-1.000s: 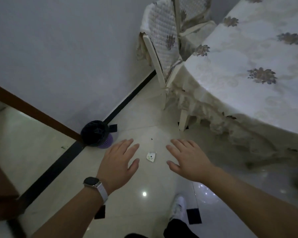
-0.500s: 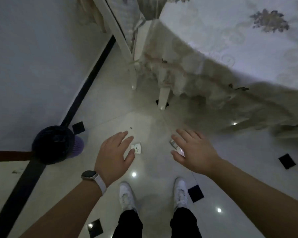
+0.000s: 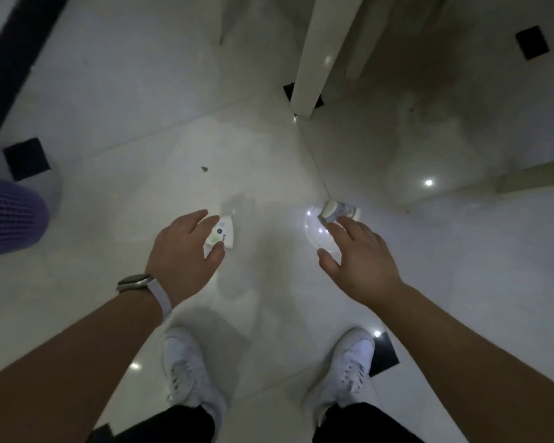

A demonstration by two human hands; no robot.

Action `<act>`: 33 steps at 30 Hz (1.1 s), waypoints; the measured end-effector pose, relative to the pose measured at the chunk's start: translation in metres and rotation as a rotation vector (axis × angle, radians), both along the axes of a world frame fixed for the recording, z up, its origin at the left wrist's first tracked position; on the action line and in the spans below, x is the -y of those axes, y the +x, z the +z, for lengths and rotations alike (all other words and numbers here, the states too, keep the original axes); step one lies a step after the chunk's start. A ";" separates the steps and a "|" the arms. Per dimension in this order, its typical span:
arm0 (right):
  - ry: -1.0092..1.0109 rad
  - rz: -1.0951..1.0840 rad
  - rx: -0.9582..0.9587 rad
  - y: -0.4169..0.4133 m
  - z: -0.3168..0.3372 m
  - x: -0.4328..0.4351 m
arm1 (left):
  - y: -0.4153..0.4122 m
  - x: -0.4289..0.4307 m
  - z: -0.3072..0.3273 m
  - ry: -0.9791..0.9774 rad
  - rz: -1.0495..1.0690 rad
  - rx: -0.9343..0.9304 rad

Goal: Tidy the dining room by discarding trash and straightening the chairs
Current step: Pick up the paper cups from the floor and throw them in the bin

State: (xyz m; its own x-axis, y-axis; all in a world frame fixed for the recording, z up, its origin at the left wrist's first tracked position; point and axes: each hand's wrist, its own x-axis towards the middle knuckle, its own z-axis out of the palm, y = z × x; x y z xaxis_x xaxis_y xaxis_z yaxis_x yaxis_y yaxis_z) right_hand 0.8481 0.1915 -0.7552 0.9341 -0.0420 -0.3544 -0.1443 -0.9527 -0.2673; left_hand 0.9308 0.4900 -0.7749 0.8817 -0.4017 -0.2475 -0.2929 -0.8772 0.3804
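Note:
On the white tiled floor lies a small white wrapper point(image 3: 223, 235) with a dark and green print. My left hand point(image 3: 183, 251), with a watch on its wrist, is spread over it, fingers on its left side and thumb below it, not clamped. To the right lies a small pale bottle point(image 3: 339, 212) on its side. My right hand point(image 3: 359, 254) hovers just below it, fingers apart, fingertips at the bottle's near edge.
A purple mesh waste bin point(image 3: 8, 215) stands at the left edge. A white chair leg point(image 3: 314, 52) comes down to the floor straight ahead. A dark crumb point(image 3: 204, 168) lies beyond the wrapper. My white shoes point(image 3: 189, 372) are below the hands.
My view has tipped down to the floor. Both hands have dropped lower, the left reaching the wrapper and the right reaching the bottle. The table and chair back have left the view.

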 end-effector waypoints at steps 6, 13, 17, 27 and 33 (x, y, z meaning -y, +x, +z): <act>-0.019 0.023 -0.055 0.015 -0.141 0.030 | 0.005 0.005 -0.142 0.063 0.166 -0.137; -0.070 -0.018 -0.036 0.054 -0.228 0.080 | 0.033 0.007 -0.223 0.115 0.188 -0.220; 0.022 -0.017 -0.096 0.055 -0.250 0.105 | 0.034 -0.006 -0.236 0.167 0.159 -0.260; 0.083 -0.060 -0.225 0.063 -0.264 0.114 | 0.027 -0.011 -0.250 0.153 0.220 -0.345; 0.114 -0.043 -0.331 0.081 -0.251 0.106 | 0.030 0.007 -0.242 0.108 0.304 -0.430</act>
